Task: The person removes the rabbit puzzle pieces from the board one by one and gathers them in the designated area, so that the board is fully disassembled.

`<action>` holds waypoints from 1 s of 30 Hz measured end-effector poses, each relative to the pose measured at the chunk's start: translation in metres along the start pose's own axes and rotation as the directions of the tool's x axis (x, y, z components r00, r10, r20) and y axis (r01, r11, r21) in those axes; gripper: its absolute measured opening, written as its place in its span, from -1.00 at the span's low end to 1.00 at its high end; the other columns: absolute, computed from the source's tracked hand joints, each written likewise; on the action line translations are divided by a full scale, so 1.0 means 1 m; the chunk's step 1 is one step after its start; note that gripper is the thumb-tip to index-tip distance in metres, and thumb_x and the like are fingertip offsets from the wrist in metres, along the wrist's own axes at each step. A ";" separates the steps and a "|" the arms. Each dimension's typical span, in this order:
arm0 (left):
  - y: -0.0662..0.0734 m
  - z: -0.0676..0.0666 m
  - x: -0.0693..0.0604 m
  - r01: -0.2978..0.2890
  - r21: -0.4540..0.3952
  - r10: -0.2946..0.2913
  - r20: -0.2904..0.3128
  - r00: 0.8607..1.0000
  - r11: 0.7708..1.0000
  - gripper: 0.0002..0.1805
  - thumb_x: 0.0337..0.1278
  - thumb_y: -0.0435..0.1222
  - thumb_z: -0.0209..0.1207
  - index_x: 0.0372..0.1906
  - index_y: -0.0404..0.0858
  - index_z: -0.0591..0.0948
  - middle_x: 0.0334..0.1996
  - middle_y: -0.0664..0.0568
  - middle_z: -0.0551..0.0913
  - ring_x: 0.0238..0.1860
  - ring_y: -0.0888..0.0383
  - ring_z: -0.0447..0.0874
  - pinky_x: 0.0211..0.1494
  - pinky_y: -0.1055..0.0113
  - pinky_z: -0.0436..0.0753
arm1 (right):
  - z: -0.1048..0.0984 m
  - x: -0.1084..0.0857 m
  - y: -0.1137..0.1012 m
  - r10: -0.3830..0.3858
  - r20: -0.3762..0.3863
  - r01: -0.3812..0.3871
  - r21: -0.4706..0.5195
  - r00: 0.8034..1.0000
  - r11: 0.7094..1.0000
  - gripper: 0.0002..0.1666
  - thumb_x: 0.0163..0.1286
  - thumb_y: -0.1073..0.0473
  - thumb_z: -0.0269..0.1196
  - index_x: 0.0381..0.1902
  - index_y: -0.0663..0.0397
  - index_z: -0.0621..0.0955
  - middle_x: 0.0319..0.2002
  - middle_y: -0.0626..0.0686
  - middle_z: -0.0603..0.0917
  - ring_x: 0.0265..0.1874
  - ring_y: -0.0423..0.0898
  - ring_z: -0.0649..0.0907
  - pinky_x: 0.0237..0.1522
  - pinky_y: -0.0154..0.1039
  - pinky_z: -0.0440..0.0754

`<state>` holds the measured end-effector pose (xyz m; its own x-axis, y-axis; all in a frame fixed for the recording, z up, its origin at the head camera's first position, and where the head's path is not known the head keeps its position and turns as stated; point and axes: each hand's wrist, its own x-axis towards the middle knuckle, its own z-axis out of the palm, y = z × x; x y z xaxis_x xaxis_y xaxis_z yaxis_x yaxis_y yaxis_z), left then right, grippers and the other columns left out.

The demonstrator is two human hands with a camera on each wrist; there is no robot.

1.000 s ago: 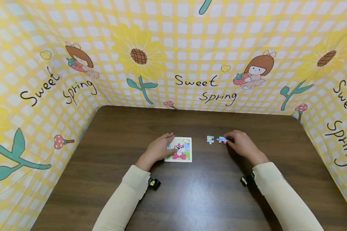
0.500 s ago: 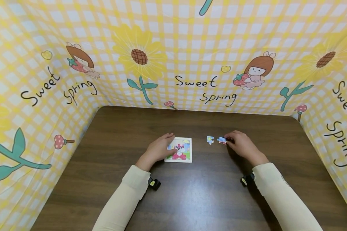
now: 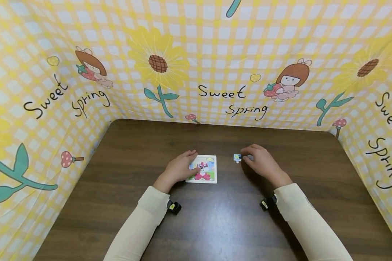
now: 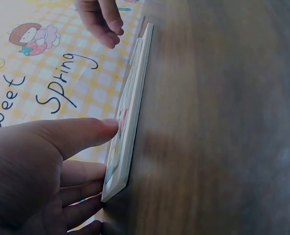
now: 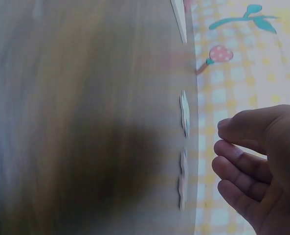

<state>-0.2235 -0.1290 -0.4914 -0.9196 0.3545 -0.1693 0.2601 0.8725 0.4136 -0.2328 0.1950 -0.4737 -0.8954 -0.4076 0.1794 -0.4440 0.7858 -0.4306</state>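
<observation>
A square jigsaw puzzle (image 3: 209, 177) in a white frame shows a pink and white cartoon animal. My left hand (image 3: 179, 169) grips its left side, thumb (image 4: 91, 133) on the picture and fingers along the edge. To the right lies a small blue puzzle piece (image 3: 237, 157) with a yellow figure. My right hand (image 3: 260, 159) hovers just beside it, holding nothing, its fingers bent and apart from the thumb. Another puzzle piece (image 5: 182, 180) lies on the table under the right hand, mostly hidden in the head view and edge-on in the right wrist view.
Everything stands on a dark brown wooden table (image 3: 212, 217). A yellow checked cloth (image 3: 215, 69) with sunflowers and "Sweet Spring" lettering walls off the back and both sides.
My right hand has let go of the right-hand puzzle piece and shifted left, closer to the blue piece. The left hand and the framed puzzle have stayed put.
</observation>
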 end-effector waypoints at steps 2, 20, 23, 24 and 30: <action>0.000 0.000 0.000 0.005 -0.005 -0.004 0.002 1.000 1.000 -0.20 0.20 0.11 0.20 0.47 -0.12 0.30 0.48 0.11 0.19 0.48 0.09 0.07 0.34 -0.07 0.31 | 0.005 0.003 -0.006 -0.014 -0.001 0.014 0.015 1.000 1.000 -0.70 0.35 0.23 0.27 0.02 0.17 0.68 -0.08 0.12 0.64 -0.11 0.08 0.63 -0.08 0.04 0.57; 0.002 0.004 0.002 0.022 0.025 -0.021 -0.012 1.000 0.999 -0.19 0.20 0.17 0.17 0.47 -0.09 0.29 0.48 0.13 0.19 0.49 0.13 0.06 0.32 -0.04 0.34 | 0.048 0.025 -0.055 -0.015 0.037 0.009 0.162 0.999 0.987 -0.67 0.36 0.17 0.29 0.06 0.09 0.67 -0.02 0.06 0.62 -0.03 0.01 0.61 0.01 -0.02 0.57; 0.002 0.004 0.002 0.021 0.025 -0.020 -0.007 1.000 0.999 -0.19 0.21 0.17 0.17 0.48 -0.09 0.28 0.48 0.13 0.19 0.49 0.12 0.05 0.31 -0.05 0.34 | 0.051 0.027 -0.059 -0.008 0.038 0.001 0.174 0.999 0.985 -0.65 0.35 0.17 0.30 0.08 0.09 0.67 0.00 0.07 0.61 -0.02 0.00 0.61 0.03 -0.02 0.56; 0.002 0.004 0.002 0.020 0.024 -0.020 -0.006 1.000 1.000 -0.19 0.20 0.17 0.17 0.48 -0.09 0.28 0.48 0.13 0.19 0.49 0.12 0.06 0.31 -0.06 0.35 | 0.052 0.027 -0.060 -0.009 0.036 0.002 0.174 0.999 0.985 -0.64 0.35 0.17 0.30 0.09 0.10 0.66 0.01 0.07 0.61 -0.02 0.00 0.60 0.03 -0.02 0.56; 0.002 0.003 0.002 0.016 0.030 -0.016 -0.014 1.000 0.999 -0.18 0.19 0.16 0.18 0.47 -0.09 0.28 0.47 0.12 0.20 0.48 0.10 0.08 0.26 -0.09 0.40 | 0.058 0.030 -0.064 -0.006 0.052 -0.004 0.182 0.999 0.983 -0.60 0.36 0.15 0.29 0.13 0.10 0.64 0.04 0.09 0.59 0.01 0.01 0.58 0.06 -0.01 0.54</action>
<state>-0.2244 -0.1259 -0.4936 -0.9276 0.3358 -0.1634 0.2538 0.8878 0.3839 -0.2290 0.1051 -0.4923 -0.8896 -0.4361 0.1356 -0.4271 0.6895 -0.5849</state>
